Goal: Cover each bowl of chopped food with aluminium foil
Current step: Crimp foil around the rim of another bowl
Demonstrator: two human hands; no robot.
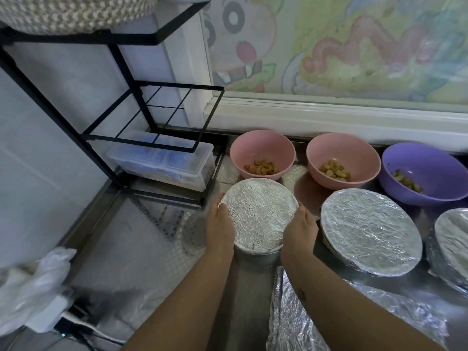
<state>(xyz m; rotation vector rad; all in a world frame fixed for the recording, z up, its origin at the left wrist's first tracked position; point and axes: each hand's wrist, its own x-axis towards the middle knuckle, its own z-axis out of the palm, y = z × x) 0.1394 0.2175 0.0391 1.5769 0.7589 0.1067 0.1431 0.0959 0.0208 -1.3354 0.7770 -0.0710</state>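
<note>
Grip check: my left hand (219, 224) and right hand (301, 228) curl round the rim of the foil-covered bowl (258, 214), front left on the counter (177, 249), with the fingers clamping its edge. Risks: too hard a squeeze may tear the thin foil, and a forward push may knock it into the open pink bowl (262, 153) just behind. Three rear bowls are not yet covered

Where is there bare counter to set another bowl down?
Free: the counter left of the held foil-covered bowl, between the black rack behind and the plastic bag nearer left. Crowded: rightward, covered bowls, open bowls of food and a loose foil sheet fill the surface.
</note>
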